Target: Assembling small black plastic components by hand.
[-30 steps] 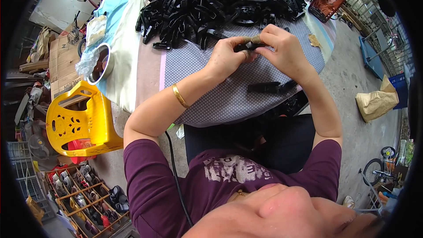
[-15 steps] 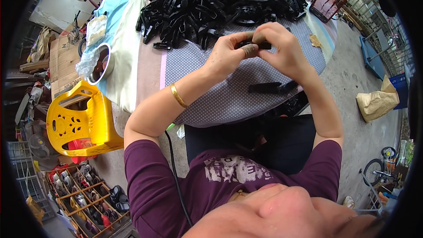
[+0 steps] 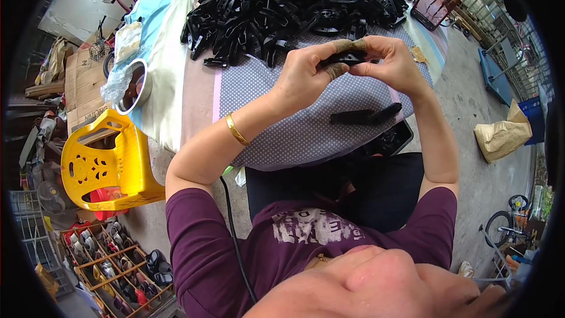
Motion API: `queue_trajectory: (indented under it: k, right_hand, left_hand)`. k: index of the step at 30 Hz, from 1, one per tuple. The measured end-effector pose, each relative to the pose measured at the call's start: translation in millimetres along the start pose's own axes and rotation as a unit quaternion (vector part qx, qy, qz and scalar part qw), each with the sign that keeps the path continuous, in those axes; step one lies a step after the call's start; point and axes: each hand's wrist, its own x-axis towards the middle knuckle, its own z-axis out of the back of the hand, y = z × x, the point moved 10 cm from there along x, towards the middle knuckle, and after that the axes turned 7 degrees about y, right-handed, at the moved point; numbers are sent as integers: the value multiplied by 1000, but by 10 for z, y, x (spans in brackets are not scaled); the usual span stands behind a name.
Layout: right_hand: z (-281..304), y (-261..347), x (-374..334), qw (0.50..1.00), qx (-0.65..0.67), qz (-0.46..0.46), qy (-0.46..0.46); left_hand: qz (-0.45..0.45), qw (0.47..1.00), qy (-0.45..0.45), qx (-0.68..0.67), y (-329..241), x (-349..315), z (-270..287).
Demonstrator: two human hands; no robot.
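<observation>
Between my two hands is a small black plastic part (image 3: 349, 58), held above the dotted cloth. My left hand (image 3: 308, 72) pinches one end, with tan wrappings around its finger and thumb. The fingers of my right hand (image 3: 393, 65) are closed on the other end. Just beyond them spreads a large heap of black plastic parts (image 3: 282, 12). Nearer to me, two longer black pieces (image 3: 366, 116) lie on the dotted cloth (image 3: 265, 129), below my hands. The exact kind of the held part is hard to make out.
A phone (image 3: 436, 2) stands at the table's right edge. To the left are a white bowl (image 3: 145, 89) and a yellow plastic chair (image 3: 106, 162). A black tray (image 3: 395, 140) sits under the table's front edge. A black cord (image 3: 231, 224) runs along my left side.
My right hand has shifted right and turned, drawing a little away from the left. More of the black part now shows between my fingers.
</observation>
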Motion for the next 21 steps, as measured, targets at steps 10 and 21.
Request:
queue_trajectory:
  k: [10,21]
  right_hand:
    - [739,-565,-14,908,-368,-149,-133]
    - [636,36,184,885,-409,56,-214]
  left_hand:
    - [3,959,261,109,118,-61,-518]
    - [-7,930,21,367,280,105,14]
